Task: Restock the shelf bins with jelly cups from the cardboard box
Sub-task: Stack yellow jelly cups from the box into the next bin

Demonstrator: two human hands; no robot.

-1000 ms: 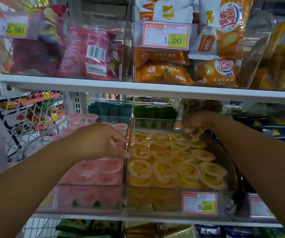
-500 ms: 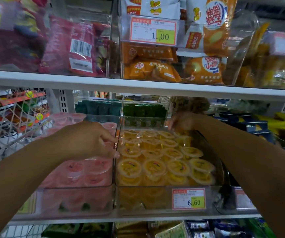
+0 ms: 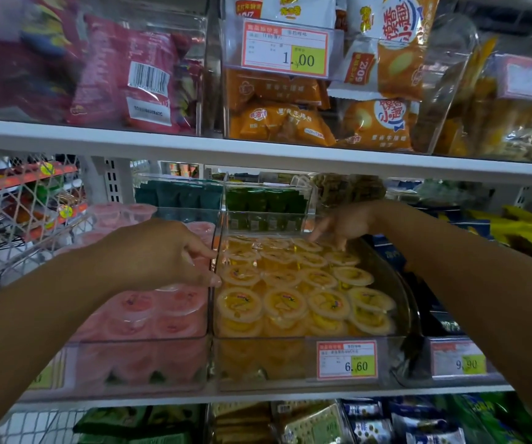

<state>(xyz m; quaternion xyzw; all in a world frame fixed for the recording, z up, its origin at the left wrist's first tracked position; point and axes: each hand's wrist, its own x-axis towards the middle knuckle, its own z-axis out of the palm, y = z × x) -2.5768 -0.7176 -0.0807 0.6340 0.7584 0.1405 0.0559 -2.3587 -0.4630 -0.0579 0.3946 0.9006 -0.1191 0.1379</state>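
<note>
The left hand (image 3: 162,254) covers several pink sealed jelly cups (image 3: 159,310) in their clear plastic bin. The small print on the red-bordered paper price tag (image 3: 346,360) is unreadable. The far-right upper packets (image 3: 514,123) are blurred, perhaps yellow snacks.

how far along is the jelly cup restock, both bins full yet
Mostly done by the look of it. The yellow jelly cups fill their clear bin nearly to the rim, and the pink jelly cups are stacked high next door. In hand: the right hand is at the yellow bin's back row, the left hand over the pink cups. The cardboard box is out of view, so what remains is unclear.
</note>
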